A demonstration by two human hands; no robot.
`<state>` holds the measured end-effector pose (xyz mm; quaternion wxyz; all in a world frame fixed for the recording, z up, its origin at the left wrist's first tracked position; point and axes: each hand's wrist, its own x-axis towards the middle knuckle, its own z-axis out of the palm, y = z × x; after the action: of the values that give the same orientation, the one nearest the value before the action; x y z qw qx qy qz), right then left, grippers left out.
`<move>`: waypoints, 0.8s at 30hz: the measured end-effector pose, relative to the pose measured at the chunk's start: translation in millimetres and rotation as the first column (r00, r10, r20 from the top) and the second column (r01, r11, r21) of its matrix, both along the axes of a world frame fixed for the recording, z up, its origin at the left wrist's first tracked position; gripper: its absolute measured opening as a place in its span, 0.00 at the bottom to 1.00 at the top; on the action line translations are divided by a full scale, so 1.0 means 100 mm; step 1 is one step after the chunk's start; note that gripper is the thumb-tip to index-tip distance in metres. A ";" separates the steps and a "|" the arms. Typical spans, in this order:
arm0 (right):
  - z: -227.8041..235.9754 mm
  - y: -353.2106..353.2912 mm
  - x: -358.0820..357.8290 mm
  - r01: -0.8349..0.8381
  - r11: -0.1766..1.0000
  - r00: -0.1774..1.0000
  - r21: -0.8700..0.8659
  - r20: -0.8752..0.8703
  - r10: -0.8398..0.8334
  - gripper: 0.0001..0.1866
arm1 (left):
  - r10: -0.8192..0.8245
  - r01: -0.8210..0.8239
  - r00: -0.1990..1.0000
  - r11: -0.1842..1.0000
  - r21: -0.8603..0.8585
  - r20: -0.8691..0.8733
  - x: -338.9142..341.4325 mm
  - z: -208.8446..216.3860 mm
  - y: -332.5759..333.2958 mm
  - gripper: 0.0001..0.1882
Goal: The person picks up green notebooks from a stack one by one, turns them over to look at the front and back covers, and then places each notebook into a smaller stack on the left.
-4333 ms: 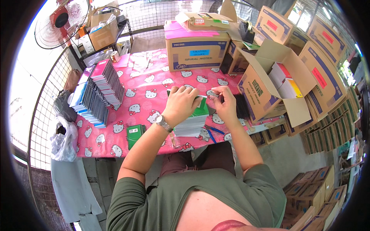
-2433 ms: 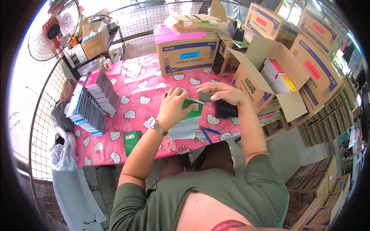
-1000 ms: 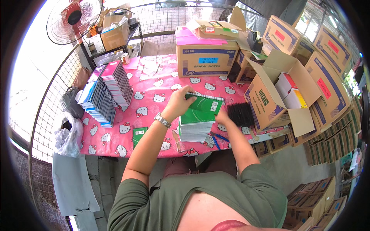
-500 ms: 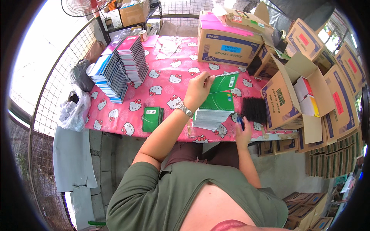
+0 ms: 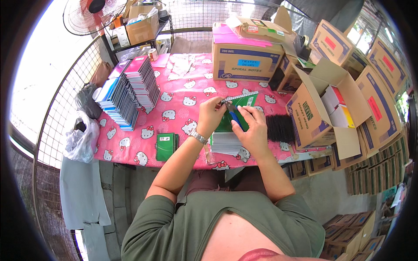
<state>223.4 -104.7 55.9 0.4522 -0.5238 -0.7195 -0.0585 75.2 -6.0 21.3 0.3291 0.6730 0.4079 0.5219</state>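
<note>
Left hand [image 5: 211, 114] pinches a green notebook [image 5: 249, 100] at the left end of its coiled upper edge, thumb and fingertips pressed together. The notebook is lifted at a tilt just above a stack [image 5: 226, 145] of white page blocks, near the table's front edge. Right hand [image 5: 251, 127] is wrapped round blue-handled pliers [image 5: 234, 116], thumb along one side and fingers along the other; the tips are at the pinched end of the coil (whether they bite the wire cannot be told). Progress, as judged: the held notebook looks part-done, its coil in place and the end being worked. A low green pile [image 5: 165, 147], left of the left forearm, appears finished, as do the blue pile [image 5: 116, 104] and pink pile [image 5: 143, 82] behind it, though these may be another batch. The stack seems to be what is left: its visible sides show no coil. A black bundle [image 5: 280, 128], probably unused coils, lies right of the right hand.
</note>
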 end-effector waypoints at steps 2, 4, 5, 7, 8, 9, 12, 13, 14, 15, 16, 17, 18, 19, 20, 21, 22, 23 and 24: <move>0.02 -0.05 0.02 -0.030 0.999 0.999 -0.045 0.013 0.031 0.21 | 0.040 -0.035 0.999 0.990 0.134 -0.030 0.00 -0.02 -0.03 0.13; 0.08 -0.07 0.03 -0.291 0.861 0.871 -0.418 -0.488 0.057 0.20 | 0.101 -0.089 0.994 0.972 0.220 -0.043 0.00 -0.02 -0.10 0.13; 0.11 -0.08 0.03 -0.464 0.724 0.722 -0.510 -0.692 -0.024 0.19 | 0.131 -0.114 0.990 0.958 0.262 -0.047 -0.01 0.01 -0.12 0.13; 0.10 -0.13 -0.02 -0.677 0.650 0.432 -0.346 -0.901 -0.030 0.18 | 0.200 -0.146 0.977 0.882 0.448 -0.076 -0.09 0.08 -0.16 0.14; 0.09 -0.15 -0.04 -0.756 0.611 0.264 -0.235 -0.964 -0.045 0.17 | 0.238 -0.157 0.968 0.830 0.535 -0.085 -0.14 0.13 -0.17 0.15; 0.05 -0.18 -0.03 -0.715 0.641 0.368 -0.278 -0.930 0.007 0.19 | 0.259 -0.143 0.957 0.812 0.566 -0.130 -0.21 0.16 -0.20 0.15; -0.15 -0.18 0.21 -0.202 0.976 0.871 -0.076 -0.469 0.143 0.21 | 0.488 -0.206 0.836 0.702 0.681 -0.250 -0.64 0.51 -0.35 0.12; -0.28 -0.18 0.37 -0.068 0.993 0.885 -0.096 -0.466 0.016 0.21 | 0.540 -0.197 0.767 0.712 0.674 -0.346 -0.83 0.59 -0.37 0.08; -0.47 -0.17 0.55 0.064 0.991 0.881 -0.117 -0.460 -0.111 0.21 | 0.583 -0.190 0.684 0.723 0.664 -0.439 -1.03 0.62 -0.36 0.06; -0.74 -0.17 0.74 0.087 0.961 0.870 -0.261 -0.450 -0.201 0.22 | 0.568 -0.177 0.604 0.780 0.601 -0.559 -1.19 0.56 -0.32 0.06; -1.08 -0.19 0.91 0.107 0.910 0.857 -0.401 -0.427 -0.289 0.22 | 0.534 -0.171 0.514 0.830 0.530 -0.671 -1.33 0.47 -0.27 0.07; -1.53 -0.21 1.07 0.146 0.875 0.917 -0.461 -0.270 -0.295 0.24 | 0.485 -0.169 0.421 0.872 0.459 -0.767 -1.45 0.36 -0.22 0.08; -1.91 -0.24 1.15 0.191 0.841 0.954 -0.507 -0.107 -0.281 0.25 | 0.360 -0.168 0.337 0.932 0.321 -0.870 -1.56 0.15 -0.15 0.09; -2.08 -0.25 1.10 0.133 0.814 0.970 -0.565 -0.095 -0.225 0.28 | 0.225 -0.196 0.248 0.964 0.178 -0.942 -1.69 -0.16 -0.06 0.10; -2.18 -0.21 1.09 0.145 0.808 0.981 -0.571 -0.027 -0.195 0.28 | 0.076 -0.233 0.164 0.972 0.036 -0.984 -1.79 -0.45 0.02 0.11; -2.26 -0.17 1.08 0.161 0.803 0.985 -0.574 0.037 -0.170 0.28 | 0.011 -0.280 0.209 0.959 -0.049 -0.978 -1.85 -0.69 0.06 0.13; -2.33 -0.13 1.07 0.180 0.798 0.984 -0.576 0.099 -0.150 0.27 | -0.050 -0.319 0.255 0.938 -0.133 -0.966 -1.90 -0.91 0.06 0.16; -2.25 -0.02 1.10 0.194 0.852 0.981 -0.486 0.072 -0.181 0.25 | 0.017 -0.302 0.345 0.949 -0.094 -0.938 -1.90 -1.01 -0.03 0.22; -2.13 0.11 1.22 0.277 0.831 0.959 -0.481 0.089 -0.269 0.23 | 0.079 -0.305 0.346 0.952 -0.032 -0.935 -1.91 -1.06 0.02 0.24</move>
<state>344.9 -93.5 -156.8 0.2857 -0.7177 -0.6325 0.0570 -115.5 -4.4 -84.2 0.0460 0.7588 0.6481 0.0457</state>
